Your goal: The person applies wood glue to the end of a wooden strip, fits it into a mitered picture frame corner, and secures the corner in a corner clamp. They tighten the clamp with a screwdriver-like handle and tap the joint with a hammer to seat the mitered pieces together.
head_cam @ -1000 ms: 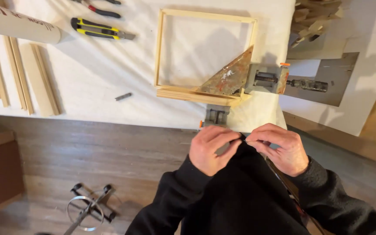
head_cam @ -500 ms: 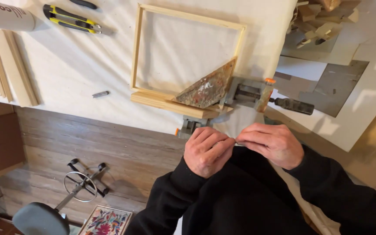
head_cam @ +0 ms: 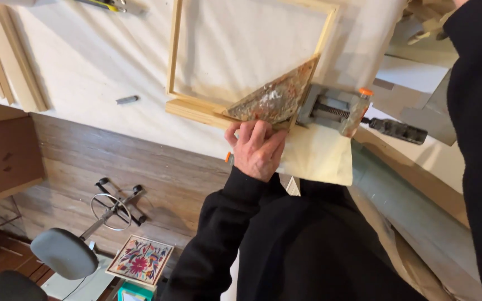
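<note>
Pressing fingertips on a triangular corner brace (head_cam: 274, 100) at the wooden frame's (head_cam: 175, 56) 5 o'clock corner.
Left hand (head_cam: 256, 149) open, nothing grasped; metal clamp (head_cam: 336, 108) at 3 o'clock; right hand's grip impossible to tell.

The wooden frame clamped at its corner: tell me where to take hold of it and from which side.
Probably grip the wooden frame by its bare left rail, coming from the left side. That rail is long, straight and free of anything on it, while the near right corner is taken up by the stained triangular brace, the corner clamp and the left hand.
</note>
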